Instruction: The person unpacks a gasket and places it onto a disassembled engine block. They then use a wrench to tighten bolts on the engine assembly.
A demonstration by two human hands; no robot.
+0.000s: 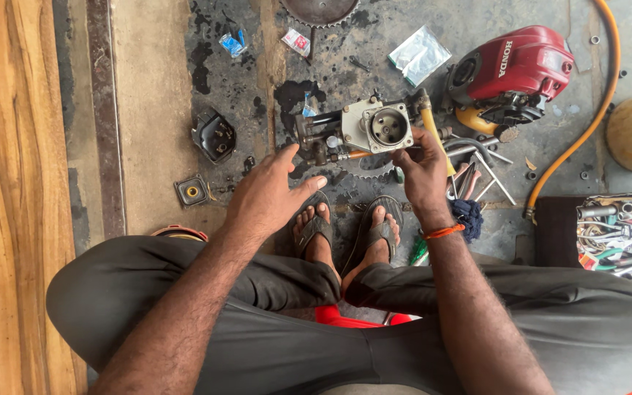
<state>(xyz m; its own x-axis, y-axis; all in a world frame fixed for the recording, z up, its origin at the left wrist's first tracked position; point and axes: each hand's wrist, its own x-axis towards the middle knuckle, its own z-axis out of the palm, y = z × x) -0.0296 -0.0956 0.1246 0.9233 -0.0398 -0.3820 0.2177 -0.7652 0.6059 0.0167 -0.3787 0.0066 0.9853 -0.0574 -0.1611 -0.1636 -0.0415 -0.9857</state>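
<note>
A grey metal pump-like assembly [374,126] with a round open port lies on the oily concrete floor in front of my feet. My right hand [422,172] touches its near right side, with the fingertips pinched at the lower edge of the housing by a yellow hose fitting [433,128]. What the fingers pinch is too small to tell. My left hand [272,194] hovers open just left of and below the assembly, fingers spread, holding nothing.
A red small engine [517,66] sits at the right with an orange hose [587,124] curving past it. Loose tools [477,175] lie by my right hand. Also here: an open toolbox [623,234], a black cover [213,135], a small square part [192,192], a sprocket [320,11], plastic packets [418,53].
</note>
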